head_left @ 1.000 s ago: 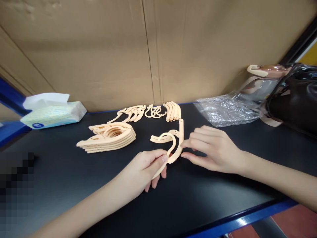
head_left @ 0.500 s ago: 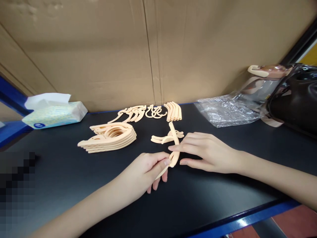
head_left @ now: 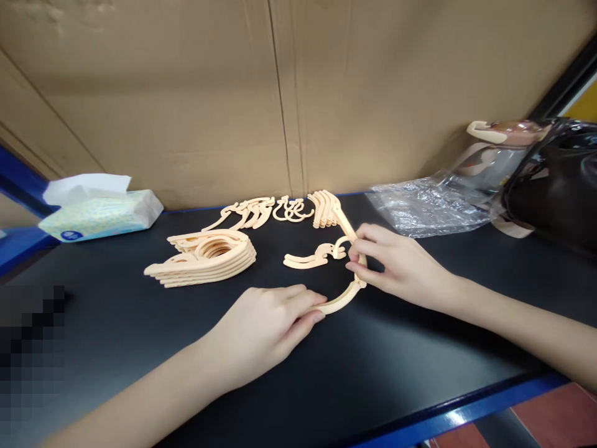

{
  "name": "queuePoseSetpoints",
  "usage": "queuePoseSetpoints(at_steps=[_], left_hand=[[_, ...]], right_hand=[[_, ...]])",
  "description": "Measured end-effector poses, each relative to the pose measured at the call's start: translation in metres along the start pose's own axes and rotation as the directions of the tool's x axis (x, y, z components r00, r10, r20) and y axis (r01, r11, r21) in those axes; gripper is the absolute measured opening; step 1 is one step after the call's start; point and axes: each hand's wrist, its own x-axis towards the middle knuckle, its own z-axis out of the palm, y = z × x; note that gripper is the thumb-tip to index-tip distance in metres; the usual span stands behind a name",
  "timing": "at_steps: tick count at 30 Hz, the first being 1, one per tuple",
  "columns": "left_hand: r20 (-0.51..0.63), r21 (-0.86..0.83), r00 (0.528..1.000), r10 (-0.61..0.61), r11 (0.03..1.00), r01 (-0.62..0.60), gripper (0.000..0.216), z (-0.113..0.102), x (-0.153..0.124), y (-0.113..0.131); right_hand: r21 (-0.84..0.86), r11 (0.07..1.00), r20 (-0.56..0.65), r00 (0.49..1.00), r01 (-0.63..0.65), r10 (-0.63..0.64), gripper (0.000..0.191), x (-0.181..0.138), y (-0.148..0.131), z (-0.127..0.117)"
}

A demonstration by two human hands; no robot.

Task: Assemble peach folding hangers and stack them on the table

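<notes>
A cream plastic folding clothes hanger (head_left: 340,301) is held between my two hands, its arms spread at an angle with a joint near the right hand. My left hand (head_left: 275,317) pinches the end of the lower arm. The fingers of my right hand (head_left: 396,264) are closed on the other arm, just above the joint; that arm's tip points away toward the back. The hook shows beside my right fingertips. Just behind the hanger lie loose curved hanger pieces (head_left: 303,261), partly overlapped by the hook.
Left of centre is a stack of folded hangers (head_left: 205,261). Along the back lie hanger arms (head_left: 254,211), hooks (head_left: 293,210) and straighter arms (head_left: 321,208). A tissue pack (head_left: 102,211) sits left; a clear plastic bag (head_left: 420,205), a bottle (head_left: 499,149) and a black bag (head_left: 555,193) stand right.
The hanger's arms have swung apart from a more folded position. My right hand has gone from touching it with extended fingers to pinching the upper arm, farther right.
</notes>
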Motion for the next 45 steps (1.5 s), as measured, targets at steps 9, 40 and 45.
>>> queuePoseSetpoints(at_steps=[9,40,45], left_hand=[[-0.101,0.095,0.995,-0.026,0.995,0.036,0.024,-0.001,0.003,-0.005],[-0.203,0.003,0.971,-0.129,0.991,0.133,0.014,0.005,0.005,-0.009],[-0.194,-0.022,0.975,-0.110,0.994,0.108,0.014,0.007,0.004,-0.011]], right_hand=[[-0.055,0.988,0.069,0.987,0.146,-0.142,0.026,0.001,0.006,0.001],[-0.107,0.979,0.129,0.979,0.174,-0.160,0.012,0.002,0.008,0.001],[-0.103,0.981,0.139,0.979,0.161,-0.146,0.017,0.001,0.009,-0.001]])
